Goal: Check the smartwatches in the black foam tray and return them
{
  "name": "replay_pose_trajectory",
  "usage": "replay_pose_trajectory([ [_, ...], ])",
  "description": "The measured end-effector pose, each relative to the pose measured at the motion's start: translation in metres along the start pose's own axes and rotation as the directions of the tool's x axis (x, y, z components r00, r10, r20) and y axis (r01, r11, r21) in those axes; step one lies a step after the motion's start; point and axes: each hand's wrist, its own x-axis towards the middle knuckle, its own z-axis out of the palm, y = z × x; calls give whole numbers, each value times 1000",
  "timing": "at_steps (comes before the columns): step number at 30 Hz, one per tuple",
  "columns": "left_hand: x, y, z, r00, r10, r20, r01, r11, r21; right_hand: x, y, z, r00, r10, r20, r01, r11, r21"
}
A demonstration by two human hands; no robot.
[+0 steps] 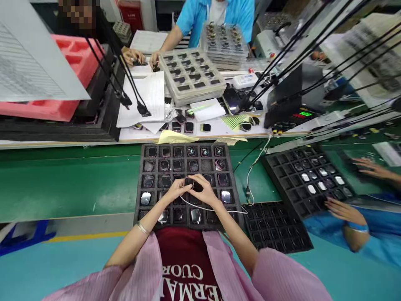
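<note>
In the head view, my left hand (pixel 178 190) and my right hand (pixel 203 191) meet above a black foam tray (pixel 138 184). Between their fingertips is a small dark smartwatch body (pixel 188 181), pinched from both sides. A thin white cable (pixel 213 207) runs from beside my left fingers, under my right wrist, and off to the right. Square smartwatch bodies sit in the tray's compartments around my hands; a few at the top right, such as the watch (pixel 205 152), have lit screens. My hands and forearms cover part of the tray's middle.
Beyond the green bench (pixel 103 179), a shelf holds a clear-lidded tray stack (pixel 194 94) and papers (pixel 142 104). Black foam stacks (pixel 109 108) stand left. Black cables (pixel 282 54) hang overhead. At right, a co-worker's hands (pixel 346 211) reach over another foam tray (pixel 282 184); another person sits opposite.
</note>
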Motion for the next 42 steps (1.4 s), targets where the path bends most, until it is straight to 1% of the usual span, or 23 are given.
replay_pose_trajectory([
  [3,-10,2,14,999,6,35,-5,1000,-18,0,-14,-1,999,5,31,-6,999,35],
  [6,-24,6,29,998,16,67,-13,999,-42,-6,-21,3,999,26,41,-31,991,127],
  [10,-45,15,46,995,13,103,-7,998,-56,-19,-20,16,999,40,-4,-38,961,274],
  [14,-62,22,56,994,11,107,-5,998,-55,-30,-16,28,998,31,-58,-6,917,399],
  [16,-69,24,59,995,21,100,-17,999,-42,-34,-17,32,998,28,-59,1,896,443],
  [18,-75,26,63,995,34,98,-33,999,-18,-36,-19,33,999,27,-34,-8,881,473],
  [22,-88,29,67,992,62,114,-67,997,43,-40,-30,32,998,19,62,-47,872,488],
  [25,-95,32,66,988,87,131,-98,992,84,-42,-42,32,991,5,136,-71,873,483],
  [29,-100,35,63,980,120,157,-142,980,136,-44,-58,35,973,-64,222,-51,879,475],
  [34,-104,33,64,972,157,175,-186,969,162,-50,-66,40,974,-108,201,1,882,471],
  [39,-111,32,67,966,181,183,-214,959,185,-57,-64,43,984,-85,157,6,893,450],
  [42,-117,31,69,963,198,184,-235,950,204,-58,-62,46,986,-99,138,24,887,462],
])
